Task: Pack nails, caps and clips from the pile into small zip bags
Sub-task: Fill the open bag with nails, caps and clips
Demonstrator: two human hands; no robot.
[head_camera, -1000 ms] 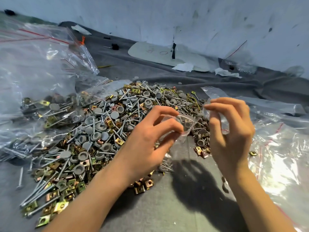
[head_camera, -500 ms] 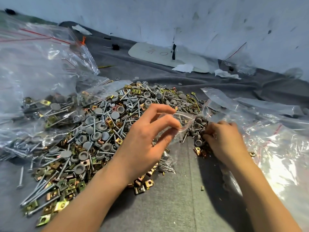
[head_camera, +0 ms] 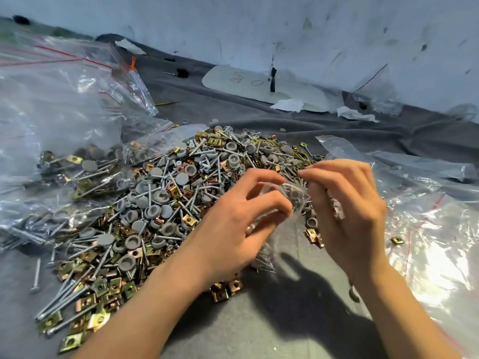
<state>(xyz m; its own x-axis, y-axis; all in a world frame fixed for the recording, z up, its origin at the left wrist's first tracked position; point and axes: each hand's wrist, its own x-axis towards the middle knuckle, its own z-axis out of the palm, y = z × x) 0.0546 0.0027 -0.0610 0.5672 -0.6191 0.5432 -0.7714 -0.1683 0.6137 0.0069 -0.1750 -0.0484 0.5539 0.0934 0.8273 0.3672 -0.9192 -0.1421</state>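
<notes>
Bright, cool light comes from ahead and above. The left hand [head_camera: 233, 224] and right hand [head_camera: 347, 211] cast one dark, soft-edged shadow [head_camera: 318, 301] on the cloth [head_camera: 246, 338], toward its near edge. Glare burns white on the right bags [head_camera: 435, 268], and the left bags [head_camera: 51, 104] carry a milder sheen. The pile [head_camera: 166, 203] is sharp. The small bag [head_camera: 293, 195] in both grips looks slightly smeared. The wide lens bows the foot of the wall [head_camera: 259, 27] and stretches the corners.

L hand [head_camera: 241, 218] + R hand [head_camera: 347, 211] raised, close together, fingers curled, tips facing. Each pinches small zip bag [head_camera: 295, 194] btwn them. Bare forearms enter from bottom edge.
</notes>
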